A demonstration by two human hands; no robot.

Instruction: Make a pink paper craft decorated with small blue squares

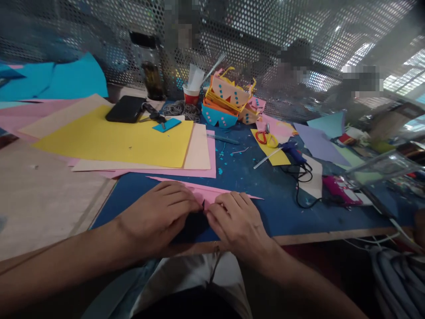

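Both hands press on a pink paper piece [206,191] lying on the blue mat [252,186] near the table's front edge. My left hand [159,215] lies over the paper's left part with fingers curled down onto it. Beside it, my right hand [237,219] pinches the paper's middle, fingertips almost meeting those of the left. The paper is folded into a long thin wedge whose point sticks out to the right.
Yellow sheet [126,141] on cream and pink sheets at back left, with a black case [126,109]. Finished paper crafts [229,99], a red cup [191,95], scissors [266,138], a blue glue gun [292,153] with black cord, and paper scraps at right. Perforated metal screen behind.
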